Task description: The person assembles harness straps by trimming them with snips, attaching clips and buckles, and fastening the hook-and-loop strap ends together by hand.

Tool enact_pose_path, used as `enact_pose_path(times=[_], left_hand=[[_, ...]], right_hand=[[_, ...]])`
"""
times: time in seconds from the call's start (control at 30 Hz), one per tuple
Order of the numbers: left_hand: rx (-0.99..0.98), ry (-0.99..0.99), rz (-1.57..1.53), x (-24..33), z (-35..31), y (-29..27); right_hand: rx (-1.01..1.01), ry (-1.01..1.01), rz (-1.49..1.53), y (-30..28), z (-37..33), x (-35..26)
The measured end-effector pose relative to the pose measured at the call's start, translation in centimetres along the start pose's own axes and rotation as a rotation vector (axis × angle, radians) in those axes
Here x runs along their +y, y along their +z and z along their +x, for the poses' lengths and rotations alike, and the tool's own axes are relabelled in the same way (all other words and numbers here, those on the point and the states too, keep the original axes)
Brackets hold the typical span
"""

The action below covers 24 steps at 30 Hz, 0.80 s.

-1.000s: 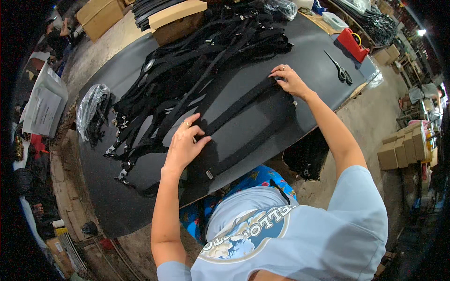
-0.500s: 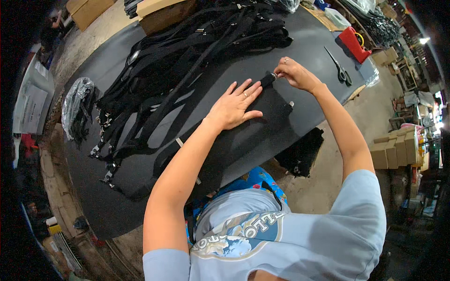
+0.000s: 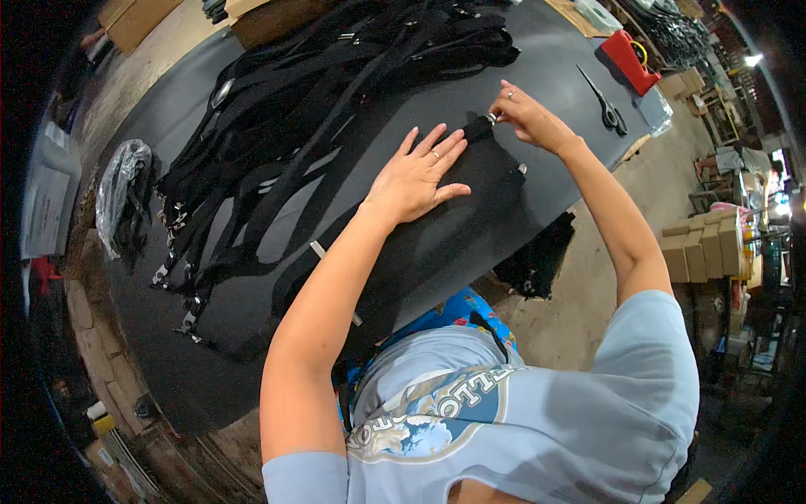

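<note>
My left hand (image 3: 418,175) lies flat with spread fingers on black fabric straps on the dark table, its fingertips close to the end of one strap (image 3: 478,130). At that end sits a small shiny metal fitting (image 3: 493,118), pinched between the thumb and fingers of my right hand (image 3: 527,116). A second small metal piece (image 3: 522,169) shows on the black material just below. Beyond my left hand spreads a large heap of black straps (image 3: 336,101), with metal clips (image 3: 191,312) at their near left ends.
Black-handled scissors (image 3: 606,107) and a red container (image 3: 630,64) lie at the table's right side. A clear plastic bag (image 3: 123,191) rests on the left. More black material (image 3: 541,262) hangs by the front edge of the table (image 3: 201,382). Cardboard boxes (image 3: 703,248) stand to the right.
The whole view has shifted slightly. My left hand stays flat on the straps, and my right hand keeps its pinch on the metal fitting, with the strap end now slightly raised.
</note>
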<state>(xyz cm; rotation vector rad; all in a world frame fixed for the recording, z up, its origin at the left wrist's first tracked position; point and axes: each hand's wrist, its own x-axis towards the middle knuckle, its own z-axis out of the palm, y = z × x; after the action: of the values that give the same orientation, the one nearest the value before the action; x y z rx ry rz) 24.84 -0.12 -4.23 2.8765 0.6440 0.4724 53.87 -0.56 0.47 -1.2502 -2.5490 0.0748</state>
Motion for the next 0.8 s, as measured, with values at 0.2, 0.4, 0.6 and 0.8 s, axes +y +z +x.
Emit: enact_pose_path(times=[0.2,0.4,0.6,0.8], left_hand=[[0.028,-0.008,-0.025,-0.5,-0.5,0.5],[0.176,0.072,-0.047,-0.6,0.8,2.0],[0.017,-0.095,-0.234,-0.3,0.2,2.4],[0.241,-0.137,-0.573,2.1,-7.4,-6.7]], right_hand=[[-0.026,-0.032,0.053,0.1,0.8,0.6],[0.056,0.093,-0.040,0.3,-1.6,0.4],[-0.098,0.084,0.056,0.9,-1.1,0.7],[0.019,0.032,-0.079,0.9,0.2,-1.2]])
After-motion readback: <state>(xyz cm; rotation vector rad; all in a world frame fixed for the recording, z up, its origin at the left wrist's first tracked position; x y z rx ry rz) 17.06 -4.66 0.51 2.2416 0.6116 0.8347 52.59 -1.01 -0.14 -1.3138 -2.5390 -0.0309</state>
